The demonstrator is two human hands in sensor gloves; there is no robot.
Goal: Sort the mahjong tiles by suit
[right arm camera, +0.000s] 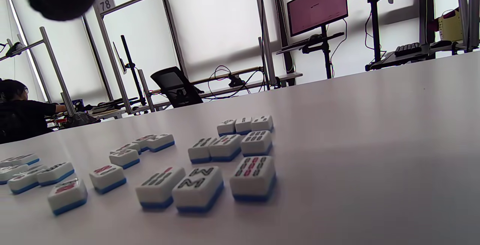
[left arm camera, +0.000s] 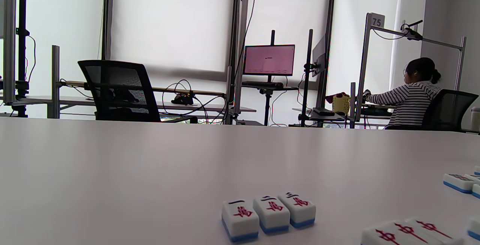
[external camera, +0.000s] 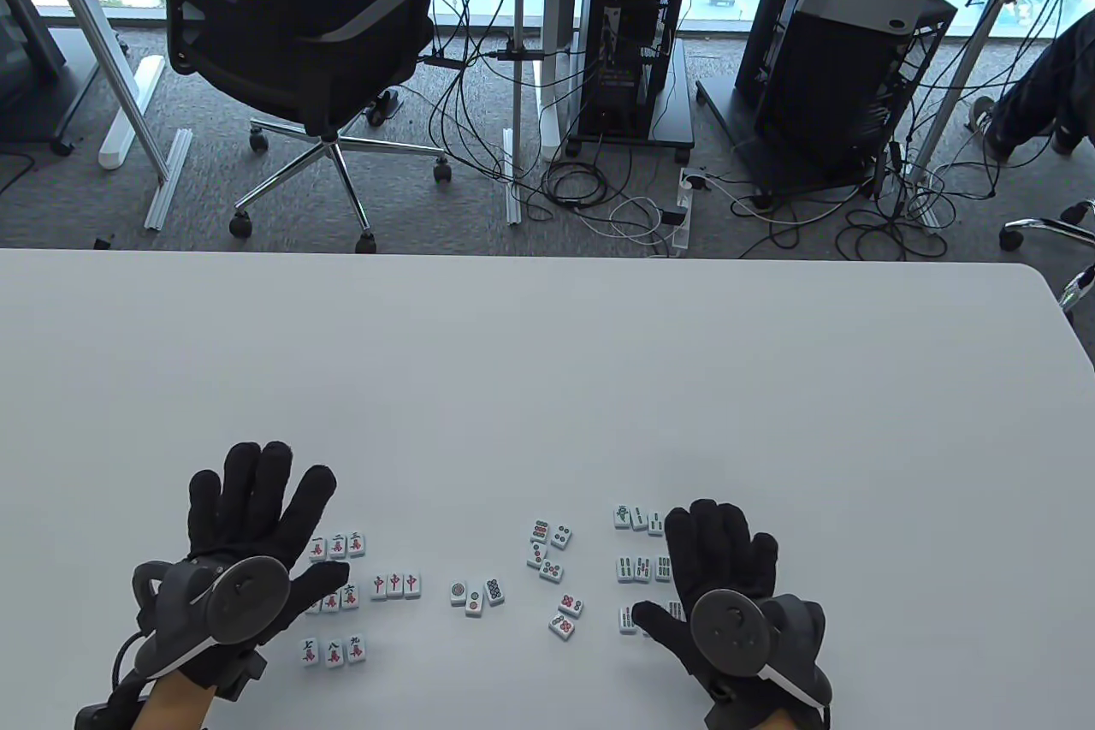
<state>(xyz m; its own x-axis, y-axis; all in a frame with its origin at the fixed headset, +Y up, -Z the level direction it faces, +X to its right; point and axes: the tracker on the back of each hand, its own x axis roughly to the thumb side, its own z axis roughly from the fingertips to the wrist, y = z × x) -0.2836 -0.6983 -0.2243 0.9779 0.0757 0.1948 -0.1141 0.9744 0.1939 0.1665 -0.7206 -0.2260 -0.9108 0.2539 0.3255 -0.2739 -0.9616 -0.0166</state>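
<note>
White mahjong tiles lie face up near the table's front edge. At the left, character tiles [external camera: 337,544] stand in rows of three, with three red-dragon tiles [external camera: 395,584] beside them. Circle tiles [external camera: 549,546] lie loose in the middle. Bamboo tiles [external camera: 642,567] are lined up at the right. My left hand [external camera: 257,533] hovers flat with spread fingers over the left end of the character rows, holding nothing. My right hand [external camera: 714,572] is spread flat over the right end of the bamboo rows, also holding nothing. The left wrist view shows the first character row [left arm camera: 268,215]; the right wrist view shows the bamboo rows [right arm camera: 228,147].
The white table [external camera: 547,388] stretches far beyond the tiles. Beyond its far edge are an office chair [external camera: 299,54], computer carts and cables on the floor. People sit at other desks in the wrist views.
</note>
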